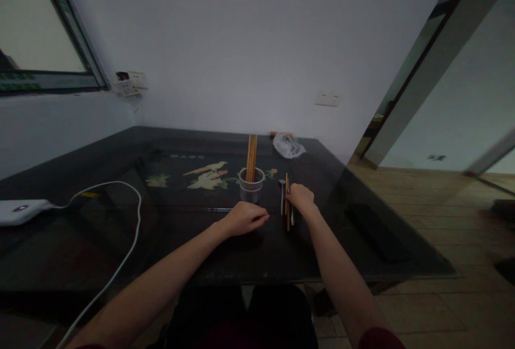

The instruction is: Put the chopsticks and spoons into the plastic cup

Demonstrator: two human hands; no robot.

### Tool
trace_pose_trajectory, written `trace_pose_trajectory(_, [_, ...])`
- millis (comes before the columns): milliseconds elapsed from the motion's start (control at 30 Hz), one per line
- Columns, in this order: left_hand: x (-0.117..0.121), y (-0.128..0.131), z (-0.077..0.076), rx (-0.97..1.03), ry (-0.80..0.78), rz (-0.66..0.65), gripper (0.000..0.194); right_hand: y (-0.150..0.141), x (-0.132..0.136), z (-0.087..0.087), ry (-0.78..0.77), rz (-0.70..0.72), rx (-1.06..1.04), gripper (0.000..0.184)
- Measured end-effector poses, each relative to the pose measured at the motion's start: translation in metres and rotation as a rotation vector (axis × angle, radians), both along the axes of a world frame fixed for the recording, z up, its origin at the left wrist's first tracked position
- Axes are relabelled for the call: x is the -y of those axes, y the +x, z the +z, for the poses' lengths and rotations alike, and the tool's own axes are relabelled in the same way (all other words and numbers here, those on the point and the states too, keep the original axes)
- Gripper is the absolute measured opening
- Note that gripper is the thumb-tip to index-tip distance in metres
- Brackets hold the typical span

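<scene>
My right hand (301,197) is closed at the side of a few wooden chopsticks (287,212), its fingers pinching them near their upper half. A spoon (282,199) with a dark bowl lies just left of these sticks, and a shiny piece of cutlery (292,216) shows under my hand. My left hand (245,218) rests low over the table with its fingers curled together; nothing shows in it. Just beyond it stands a metal cup (250,193) with several upright chopsticks (251,158) in it.
The dark glossy table (193,252) has a bird-and-flower picture. A crumpled clear plastic bag (288,146) lies at the back. At right is a dark flat object (376,234). A white device (24,212) with a cable (139,215) occupies the left side.
</scene>
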State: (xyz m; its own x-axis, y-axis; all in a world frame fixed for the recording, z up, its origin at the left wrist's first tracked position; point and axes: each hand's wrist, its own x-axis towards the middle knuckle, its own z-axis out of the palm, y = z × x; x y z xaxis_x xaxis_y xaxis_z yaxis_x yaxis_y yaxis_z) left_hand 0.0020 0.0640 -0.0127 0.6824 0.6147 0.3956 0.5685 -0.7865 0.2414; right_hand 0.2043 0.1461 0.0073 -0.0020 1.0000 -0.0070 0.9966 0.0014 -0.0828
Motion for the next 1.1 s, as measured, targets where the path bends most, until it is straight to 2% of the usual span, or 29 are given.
trace_pose_trajectory(500, [-0.001, 0.000, -0.002, -0.026, 0.036, 0.006, 0.025, -0.004, -0.001, -0.005, 0.009, 0.043, 0.078, 0.037])
trace_pose_trajectory(1100, [-0.001, 0.001, -0.002, -0.044, 0.029, 0.011, 0.025, -0.008, 0.001, -0.009, 0.047, 0.104, 0.115, 0.035])
